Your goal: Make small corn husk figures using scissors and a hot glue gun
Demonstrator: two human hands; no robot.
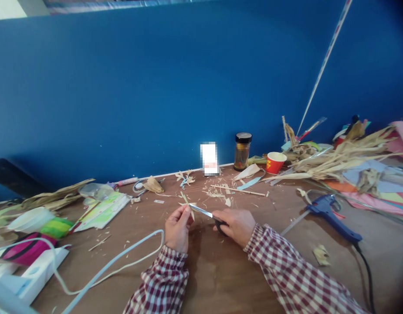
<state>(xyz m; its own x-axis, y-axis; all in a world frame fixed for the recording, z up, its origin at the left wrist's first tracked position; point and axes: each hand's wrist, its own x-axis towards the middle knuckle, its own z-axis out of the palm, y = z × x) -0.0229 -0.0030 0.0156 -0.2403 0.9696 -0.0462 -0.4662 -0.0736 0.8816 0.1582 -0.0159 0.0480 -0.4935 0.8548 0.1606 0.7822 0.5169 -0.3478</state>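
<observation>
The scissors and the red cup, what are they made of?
Scissors: the blades look like smooth, polished metal because they gleam; the dull black handle suggests plastic. Red cup: likely smooth paper, from its thin pale rim and printed yellow marks; plastic is possible.

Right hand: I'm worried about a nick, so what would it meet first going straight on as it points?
The right hand, blade first, would probably meet the pale strip pinched in the left hand; exact depth there is unclear.
</observation>
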